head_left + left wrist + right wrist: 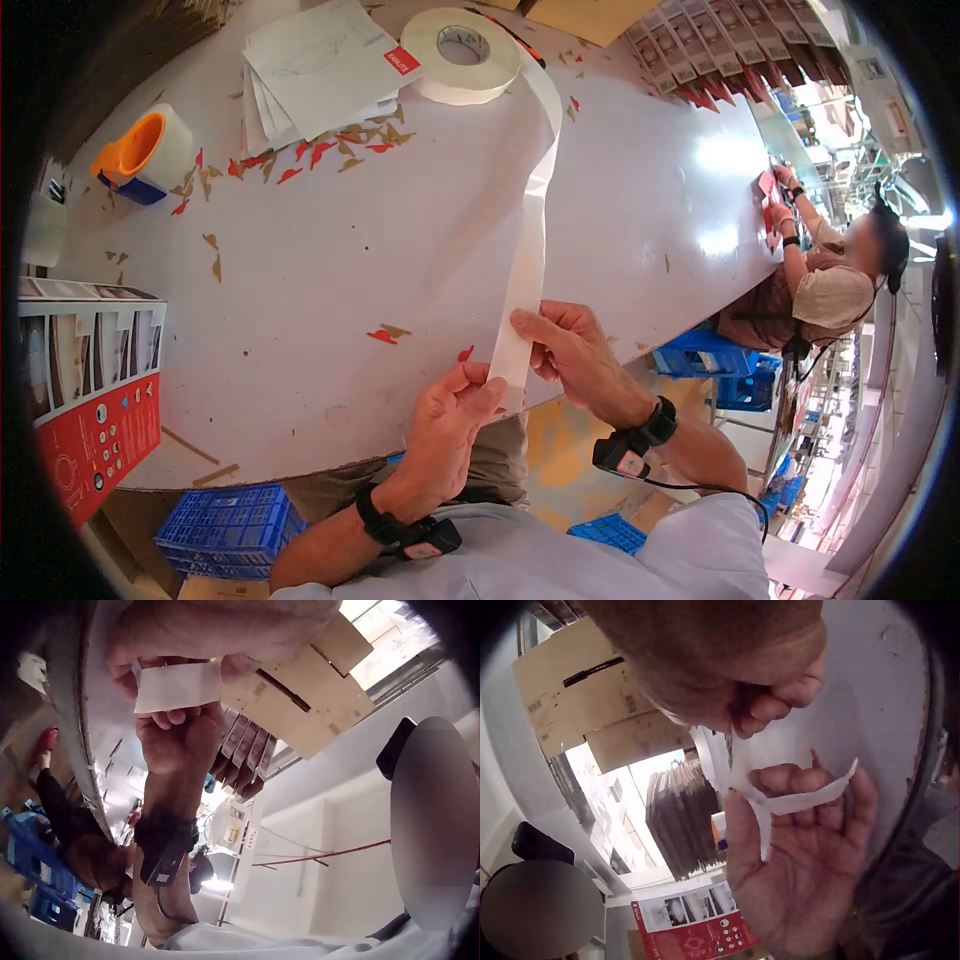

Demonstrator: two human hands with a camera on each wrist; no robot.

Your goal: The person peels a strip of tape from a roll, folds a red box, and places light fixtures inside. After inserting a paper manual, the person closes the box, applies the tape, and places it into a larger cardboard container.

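Observation:
A long strip of white tape (521, 270) runs from a large tape roll (465, 88) at the far side of the table down to both hands. My left hand (448, 425) pinches its near end between thumb and fingers. A little farther up the strip, my right hand (582, 360) grips it with the thumb on top. In the right wrist view, the tape end (806, 801) parts into two thin curling tails over the left palm (802, 862). The left wrist view shows a short flat piece of the strip (178, 686) between the hands.
Paper sheets (315, 65) and an orange-and-blue tape dispenser (145, 150) stand at the far left. Red and tan scraps (380, 336) lie scattered about. A printed red box (95, 400) is at left, blue crates (235, 525) below. Another person (830, 285) works at the right.

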